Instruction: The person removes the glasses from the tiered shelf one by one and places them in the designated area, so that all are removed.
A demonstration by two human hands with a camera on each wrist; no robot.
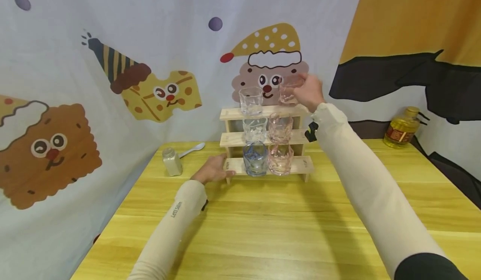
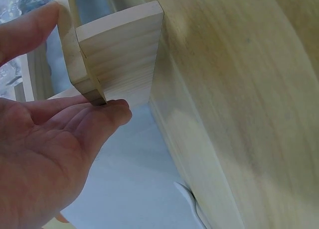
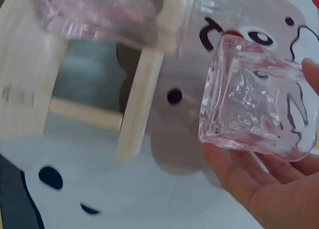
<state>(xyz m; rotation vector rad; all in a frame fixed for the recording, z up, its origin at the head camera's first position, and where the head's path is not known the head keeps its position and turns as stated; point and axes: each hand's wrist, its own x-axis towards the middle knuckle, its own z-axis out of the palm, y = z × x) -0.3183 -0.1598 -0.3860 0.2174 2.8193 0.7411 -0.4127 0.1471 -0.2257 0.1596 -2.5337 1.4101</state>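
Note:
A three-step wooden display rack [image 1: 236, 139] stands on the table against the wall cloth. My left hand [image 1: 212, 169] grips the left end of its lowest step; in the left wrist view the thumb lies on one side of the board, the fingers on the other. Up at the top step's right end, my right hand [image 1: 311, 92] holds a pink glass tumbler [image 3: 249, 104] between thumb and fingers, apart from the rack in the right wrist view. Clear tumblers [image 1: 251, 101] occupy the left of the upper two steps. A blue tumbler [image 1: 255, 159] and pink tumblers [image 1: 280, 159] sit lower down.
Left of the rack are a small jar of white contents [image 1: 172, 162] and a white spoon [image 1: 193, 149]. An oil bottle [image 1: 401, 128] stands at the table's back right. Behind everything hangs a cartoon-printed cloth [image 1: 180, 29]; the wooden table [image 1: 263, 225] stretches in front.

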